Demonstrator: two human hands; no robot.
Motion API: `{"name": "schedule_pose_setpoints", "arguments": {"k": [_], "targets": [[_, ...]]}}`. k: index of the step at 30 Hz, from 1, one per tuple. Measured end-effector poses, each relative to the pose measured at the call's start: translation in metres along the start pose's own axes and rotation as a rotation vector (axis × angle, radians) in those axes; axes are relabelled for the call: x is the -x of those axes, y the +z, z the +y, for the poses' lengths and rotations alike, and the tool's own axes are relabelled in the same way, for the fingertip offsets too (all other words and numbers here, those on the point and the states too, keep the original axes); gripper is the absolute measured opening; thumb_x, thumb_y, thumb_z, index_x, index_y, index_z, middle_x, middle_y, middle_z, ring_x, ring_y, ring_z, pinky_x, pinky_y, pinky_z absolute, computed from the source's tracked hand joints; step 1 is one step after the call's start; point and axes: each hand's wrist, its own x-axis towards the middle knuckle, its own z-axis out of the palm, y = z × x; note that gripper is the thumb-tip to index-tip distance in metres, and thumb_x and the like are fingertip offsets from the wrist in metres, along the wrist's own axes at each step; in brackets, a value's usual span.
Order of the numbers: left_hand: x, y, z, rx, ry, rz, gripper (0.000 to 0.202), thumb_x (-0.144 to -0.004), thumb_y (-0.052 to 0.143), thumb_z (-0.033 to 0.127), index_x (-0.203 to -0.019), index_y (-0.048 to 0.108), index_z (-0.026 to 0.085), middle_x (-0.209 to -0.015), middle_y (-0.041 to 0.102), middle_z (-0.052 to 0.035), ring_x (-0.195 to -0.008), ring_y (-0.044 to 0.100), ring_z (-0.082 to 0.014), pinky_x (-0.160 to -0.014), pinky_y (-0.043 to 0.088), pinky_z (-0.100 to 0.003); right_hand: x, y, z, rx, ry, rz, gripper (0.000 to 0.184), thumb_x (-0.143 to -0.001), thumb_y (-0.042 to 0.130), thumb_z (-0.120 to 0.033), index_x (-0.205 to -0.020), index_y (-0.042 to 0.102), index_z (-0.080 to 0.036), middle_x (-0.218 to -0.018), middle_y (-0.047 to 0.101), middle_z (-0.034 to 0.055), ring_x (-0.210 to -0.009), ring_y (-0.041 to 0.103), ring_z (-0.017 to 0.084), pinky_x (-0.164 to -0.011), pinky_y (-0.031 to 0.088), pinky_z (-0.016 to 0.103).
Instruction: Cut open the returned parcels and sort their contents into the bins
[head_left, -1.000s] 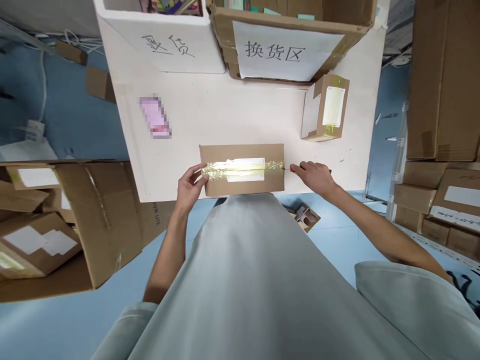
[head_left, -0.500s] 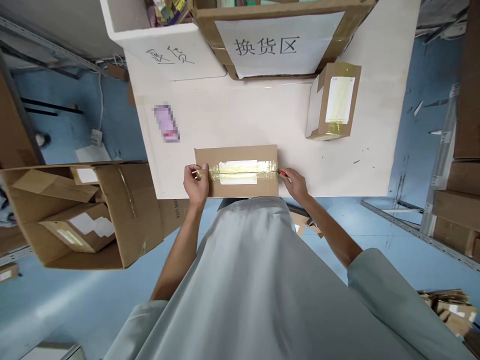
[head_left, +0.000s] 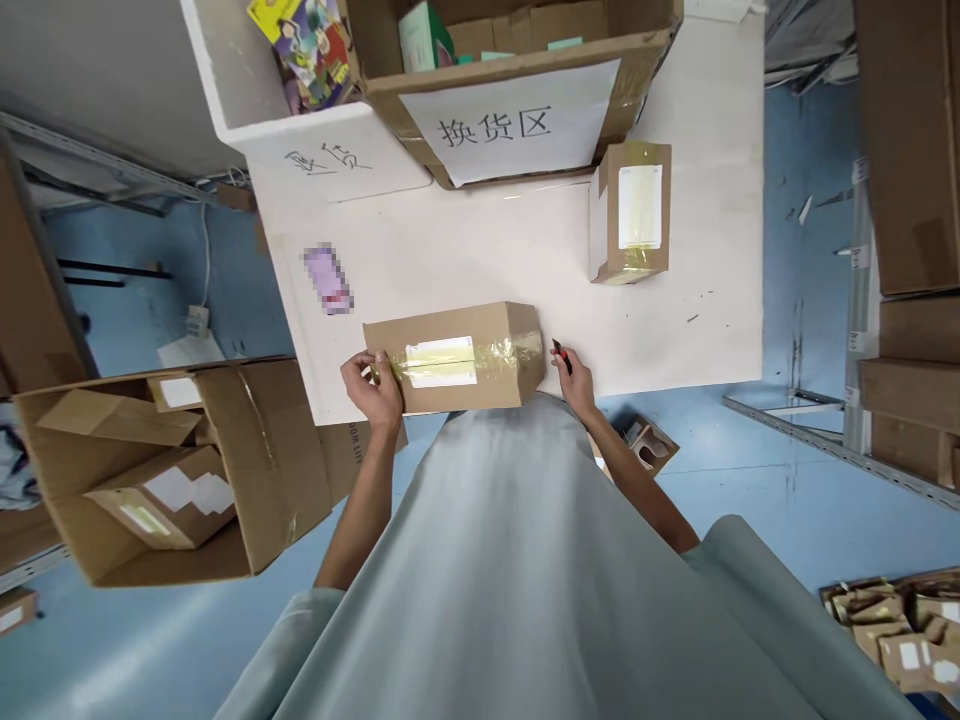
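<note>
A taped cardboard box (head_left: 454, 328) lies at the table's front edge, its right end face now showing. On its top is a white label (head_left: 441, 362) under yellowish tape, with a dark lengthwise line through it. My left hand (head_left: 373, 390) grips the box's left end, thumb on top and fingers curled at the side. Just right of the box, apart from it, my right hand (head_left: 577, 385) is closed around a small red-and-black utility knife (head_left: 563, 357), its dark tip pointing up and left.
A second taped box (head_left: 643, 265) stands at the table's right. Behind are a large labelled carton (head_left: 379, 92) and a white bin (head_left: 232, 130). A blurred-out purple item (head_left: 328, 278) lies at left. Beside the table, an open carton (head_left: 259, 480) holds smaller boxes.
My right hand with the knife has come away from the box's right end. The box has turned and tilted, exposing that end face. My left hand keeps its hold. The view has shifted.
</note>
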Motion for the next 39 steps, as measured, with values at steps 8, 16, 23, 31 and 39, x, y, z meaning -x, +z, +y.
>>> {"name": "schedule_pose_setpoints", "arguments": {"k": [8,16,23,31,39], "targets": [[-0.006,-0.011,-0.006,-0.081,0.15,0.07,0.027,-0.113,0.058,0.05,-0.111,0.065,0.024,-0.143,0.056,-0.0196,-0.149,0.055,-0.0362,-0.13,0.042,-0.062,0.001,0.0,-0.052,-0.149,-0.102,-0.019,0.053,-0.115,0.038,-0.07,-0.126,0.066,-0.026,-0.122,0.088,0.0123,-0.105,0.085,0.029,-0.098,0.064,0.039],[0.002,0.005,0.017,-0.126,0.274,-0.04,0.027,-0.114,0.06,0.049,-0.11,0.072,0.025,-0.135,0.069,-0.0198,-0.132,0.061,-0.0398,-0.12,0.045,-0.064,-0.02,-0.025,-0.031,-0.035,-0.009,0.128,0.047,-0.111,0.037,-0.064,-0.116,0.064,-0.026,-0.123,0.085,0.015,-0.112,0.081,0.029,-0.106,0.06,0.043],[-0.015,-0.018,-0.009,-0.103,0.258,-0.017,0.027,-0.114,0.058,0.049,-0.109,0.071,0.026,-0.133,0.072,-0.0198,-0.136,0.06,-0.0406,-0.124,0.042,-0.067,-0.028,-0.007,-0.023,-0.139,-0.012,-0.021,0.051,-0.106,0.045,-0.076,-0.098,0.062,-0.028,-0.102,0.082,0.0068,-0.1,0.078,0.025,-0.097,0.063,0.039],[-0.014,-0.022,-0.019,-0.031,0.154,-0.017,0.029,-0.114,0.052,0.048,-0.11,0.069,0.025,-0.122,0.072,-0.0196,-0.126,0.064,-0.0389,-0.122,0.046,-0.065,-0.015,0.0,-0.073,-0.134,-0.095,-0.018,0.06,-0.11,0.042,-0.079,-0.103,0.068,-0.026,-0.09,0.074,0.0056,-0.093,0.071,0.026,-0.084,0.06,0.035],[0.03,0.037,0.037,0.161,0.193,-0.192,0.044,-0.116,0.049,0.054,-0.127,0.078,0.023,-0.134,0.077,-0.0174,-0.125,0.073,-0.0316,-0.114,0.059,-0.049,0.022,-0.09,-0.11,0.079,-0.201,0.271,0.057,-0.115,0.037,-0.072,-0.114,0.069,-0.025,-0.105,0.079,0.0106,-0.095,0.071,0.028,-0.088,0.057,0.037]]}}
